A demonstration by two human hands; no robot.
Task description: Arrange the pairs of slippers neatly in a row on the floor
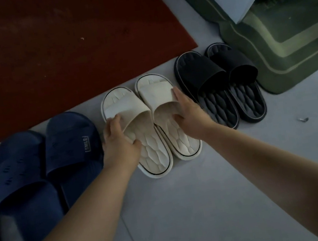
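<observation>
i have one view, from the head, looking steeply down, close on the floor (190, 209) and slippers (122, 107).

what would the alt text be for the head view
Two hands grip cream slippers by the straps, left hand on one, right hand on the other, on a grey floor. To their left lie navy slippers, to their right black slippers, beside a red mat.

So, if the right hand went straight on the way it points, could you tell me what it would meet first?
The right hand would first press into the strap of the right cream slipper it grips; past the toe, probably the red mat.
</observation>
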